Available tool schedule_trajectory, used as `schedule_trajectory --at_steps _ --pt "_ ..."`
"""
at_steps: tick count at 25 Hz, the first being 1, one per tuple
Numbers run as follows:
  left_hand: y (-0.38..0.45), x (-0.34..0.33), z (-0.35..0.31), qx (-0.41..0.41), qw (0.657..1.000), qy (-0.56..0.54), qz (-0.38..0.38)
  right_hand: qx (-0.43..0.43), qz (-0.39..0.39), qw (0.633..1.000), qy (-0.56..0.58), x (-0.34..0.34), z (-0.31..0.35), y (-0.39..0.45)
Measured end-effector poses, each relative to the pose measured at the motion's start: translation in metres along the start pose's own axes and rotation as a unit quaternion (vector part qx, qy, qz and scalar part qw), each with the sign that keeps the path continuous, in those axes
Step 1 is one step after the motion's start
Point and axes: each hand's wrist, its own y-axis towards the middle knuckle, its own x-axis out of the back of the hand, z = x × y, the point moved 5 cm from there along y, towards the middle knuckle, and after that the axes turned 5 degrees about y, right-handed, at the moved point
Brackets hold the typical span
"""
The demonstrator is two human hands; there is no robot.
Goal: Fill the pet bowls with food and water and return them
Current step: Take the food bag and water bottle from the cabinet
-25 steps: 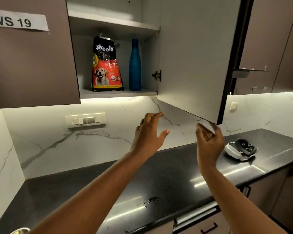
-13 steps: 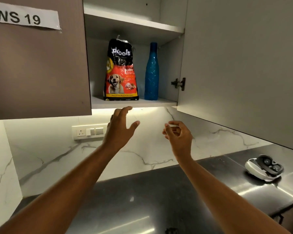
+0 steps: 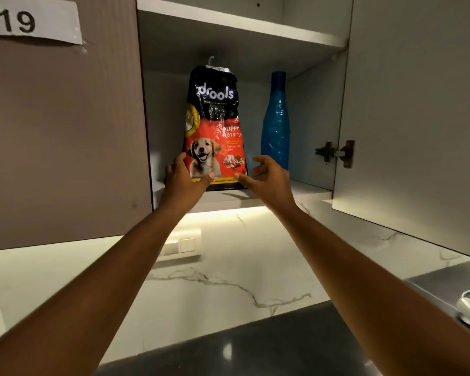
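While the open wall cabinet (image 3: 282,25) puts everything at arm's reach, the step in hand is lifting the dog food bag (image 3: 215,126) off the lower shelf (image 3: 307,188), and it is best done by cupping the bag low on both sides and drawing it straight out, since a tall soft bag will likely slump or tip if pulled from one edge. The left hand (image 3: 183,177) is wrapped on the bag's bottom left corner, thumb across the front; the right hand (image 3: 266,176) is spread apart, thumb touching the bottom right of the bag, fingers not yet closed around it. Keep the right elbow clear of the blue bottle (image 3: 276,123), which stands upright just beside the bag. Counted: one cabinet, one dark surface (image 3: 255,348) below, one bag, one bottle, two hands; no pet bowls are in view.
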Motion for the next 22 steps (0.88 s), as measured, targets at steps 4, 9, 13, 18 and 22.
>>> schedule_trajectory --at_steps 4,9,13,18,22 --pt "0.025 -0.014 0.000 0.002 1.000 0.018 -0.015 -0.035 0.109 0.992 -0.044 -0.020 -0.021 0.043" --pt "0.047 -0.023 0.013 0.066 0.986 -0.146 0.050 -0.003 0.243 0.968 0.061 -0.046 -0.035 0.079" --pt "0.051 -0.020 0.020 0.075 0.979 -0.178 0.058 -0.031 0.231 0.963 0.131 -0.051 -0.043 0.091" --pt "0.039 -0.017 0.019 0.057 0.983 -0.170 0.036 -0.050 0.217 0.961 0.165 -0.047 -0.045 0.091" --pt "0.030 -0.016 0.015 0.044 0.989 -0.136 0.037 -0.025 0.200 0.968 0.150 -0.036 -0.036 0.078"
